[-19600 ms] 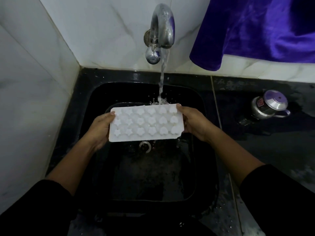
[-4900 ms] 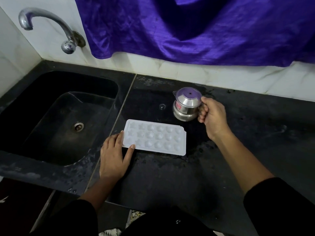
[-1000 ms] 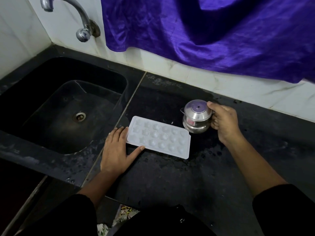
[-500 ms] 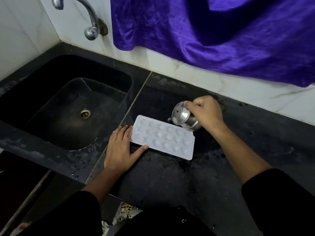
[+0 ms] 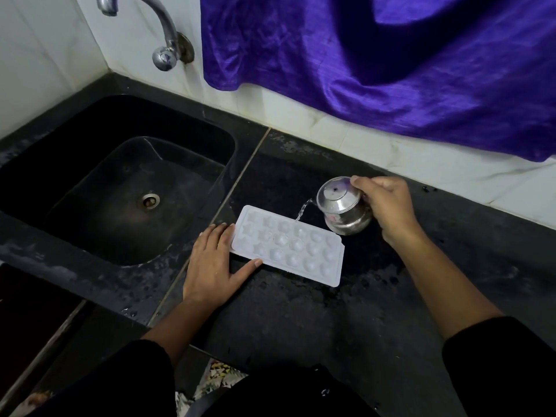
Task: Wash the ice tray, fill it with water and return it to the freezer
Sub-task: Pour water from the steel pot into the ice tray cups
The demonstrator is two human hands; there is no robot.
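Note:
A white ice tray (image 5: 288, 246) with star and round moulds lies flat on the wet black counter (image 5: 301, 320), right of the sink. My left hand (image 5: 215, 267) rests flat on the counter, fingers spread against the tray's left end. My right hand (image 5: 383, 206) grips a small steel jug (image 5: 343, 209) by its handle and tips it to the left. A thin stream of water (image 5: 302, 210) runs from its spout onto the tray's far edge.
A black sink (image 5: 120, 188) with a drain lies to the left, under a steel tap (image 5: 165, 40) that is not running. A purple cloth (image 5: 391, 61) hangs over the white tiled wall behind the counter. The counter's front edge is near my body.
My right hand has lifted the jug and tipped it over the tray, and water now pours out. My left hand and the tray have stayed where they were.

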